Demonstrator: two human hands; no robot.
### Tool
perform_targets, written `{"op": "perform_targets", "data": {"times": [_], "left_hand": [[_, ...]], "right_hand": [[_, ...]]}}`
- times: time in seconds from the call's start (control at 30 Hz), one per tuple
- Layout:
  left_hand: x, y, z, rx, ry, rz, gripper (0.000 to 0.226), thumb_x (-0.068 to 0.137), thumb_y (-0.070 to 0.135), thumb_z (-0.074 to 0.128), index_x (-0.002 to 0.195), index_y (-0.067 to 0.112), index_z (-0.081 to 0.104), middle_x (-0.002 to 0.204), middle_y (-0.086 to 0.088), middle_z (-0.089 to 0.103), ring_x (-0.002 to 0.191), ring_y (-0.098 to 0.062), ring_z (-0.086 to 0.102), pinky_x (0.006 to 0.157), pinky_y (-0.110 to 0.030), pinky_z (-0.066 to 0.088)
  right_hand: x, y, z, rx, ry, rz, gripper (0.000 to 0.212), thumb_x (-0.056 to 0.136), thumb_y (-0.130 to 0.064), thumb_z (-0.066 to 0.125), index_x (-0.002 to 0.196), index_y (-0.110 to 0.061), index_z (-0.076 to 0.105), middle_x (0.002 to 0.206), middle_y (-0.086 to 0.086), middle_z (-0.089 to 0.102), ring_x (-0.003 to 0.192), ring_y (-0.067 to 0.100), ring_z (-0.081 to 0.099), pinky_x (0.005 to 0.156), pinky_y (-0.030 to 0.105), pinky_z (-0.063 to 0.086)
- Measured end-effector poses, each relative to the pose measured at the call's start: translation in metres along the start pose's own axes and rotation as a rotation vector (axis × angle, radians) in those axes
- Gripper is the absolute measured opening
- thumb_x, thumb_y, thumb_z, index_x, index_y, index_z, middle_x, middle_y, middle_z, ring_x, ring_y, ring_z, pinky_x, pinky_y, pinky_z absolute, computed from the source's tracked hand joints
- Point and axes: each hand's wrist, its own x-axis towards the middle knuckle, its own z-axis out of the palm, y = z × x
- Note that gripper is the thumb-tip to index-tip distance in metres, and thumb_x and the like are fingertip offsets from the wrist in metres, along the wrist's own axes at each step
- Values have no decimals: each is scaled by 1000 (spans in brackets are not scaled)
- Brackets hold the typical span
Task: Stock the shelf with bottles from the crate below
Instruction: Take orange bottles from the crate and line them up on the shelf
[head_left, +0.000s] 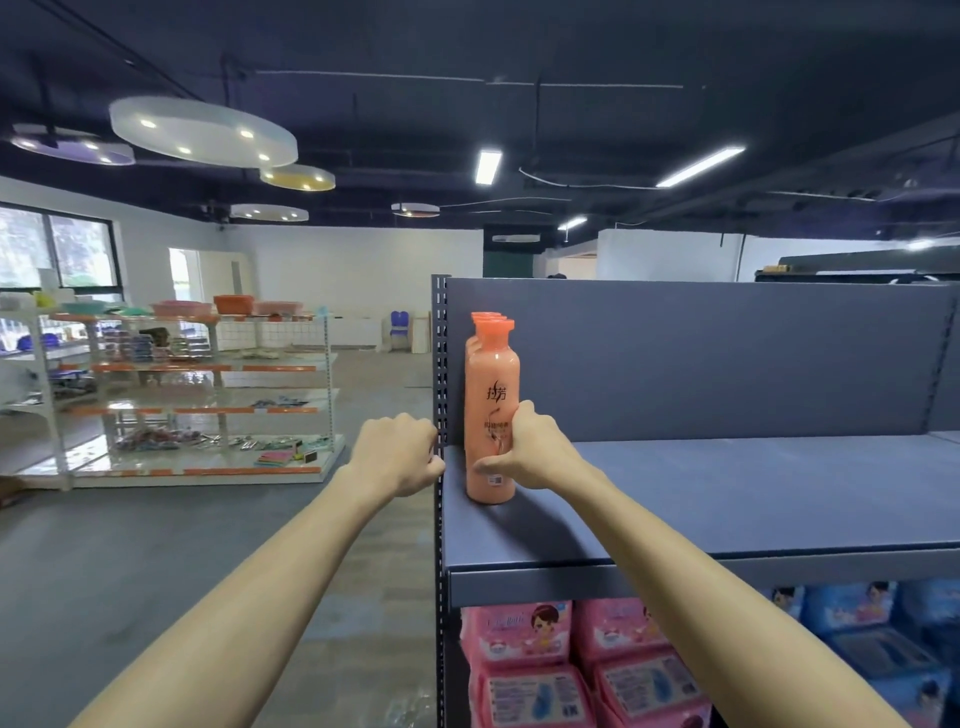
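Observation:
A row of orange bottles stands at the left end of the grey shelf (727, 499), one behind another. My right hand (535, 447) grips the front orange bottle (492, 384) low on its body, thumb across its label; the bottle stands upright on the shelf. My left hand (397, 452) is at the shelf's perforated left upright (440, 364), fingers curled against the post at shelf height. The crate is out of view.
The dark back panel (701, 358) rises behind the shelf. Pink packs (524, 649) and blue packs (872, 623) fill the shelf below. A white rack (208, 395) with mixed goods stands across the open floor to the left.

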Motion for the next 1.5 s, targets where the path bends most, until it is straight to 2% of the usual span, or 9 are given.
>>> {"op": "perform_targets", "data": {"times": [0.2,0.33,0.57,0.7,0.83,1.03,1.2,1.37,1.5], "left_hand": [[9,1,9,-28,34,-1,18,82,34,51,78,17,56,81,-7,63,77,-32,63,61,-31,42],[10,6,14,-24,35,13,17,81,34,50,79,17,55,85,-8,65,78,-33,62,59,-30,37],[-4,16,5,3,93,38,18,85,36,48,77,20,48,85,-6,64,80,-32,62,60,-31,33],[-17,16,-8,9,90,37,18,83,34,49,75,19,49,81,-6,63,75,-31,62,59,-30,39],[-27,26,-24,11,87,31,20,83,35,49,74,18,50,79,-5,63,72,-30,61,59,-30,40],[-47,67,-45,27,98,72,21,86,36,49,76,18,48,84,-6,65,76,-31,63,63,-31,45],[-62,113,-65,65,108,116,24,87,38,48,81,17,54,90,-7,66,79,-31,64,61,-30,40],[-84,162,-78,61,73,137,26,88,40,47,87,15,56,91,-6,65,80,-30,63,61,-31,39],[-109,197,-86,23,26,152,24,87,40,50,88,17,54,94,-5,65,85,-30,62,61,-31,36]], "right_hand": [[8,0,1,-1,-6,5,68,73,-38,87,114,-11,39,121,11,56,105,29,59,86,40,53],[8,1,2,14,-4,-6,65,74,-37,85,113,-13,38,122,11,55,106,28,59,83,37,52],[3,0,2,8,-12,10,69,76,-38,84,120,-9,38,124,13,55,108,31,58,87,40,53],[-12,4,5,-45,0,8,60,79,-35,81,110,-10,36,119,15,55,101,32,59,78,38,50],[-40,19,-8,-156,22,-2,53,86,-44,73,105,-10,36,103,10,49,97,32,55,69,35,42],[-75,36,-48,-276,58,-44,35,92,-34,62,99,-10,38,93,8,50,82,28,50,59,33,39],[-114,59,-80,-366,77,-51,32,92,-32,60,104,-7,43,93,9,51,83,29,51,65,34,40],[-152,91,-106,-429,63,-66,39,93,-34,58,119,-7,50,115,14,58,101,34,58,79,38,50],[-185,117,-113,-456,59,-95,37,93,-36,57,117,-9,52,119,12,61,104,35,59,83,40,51]]}}
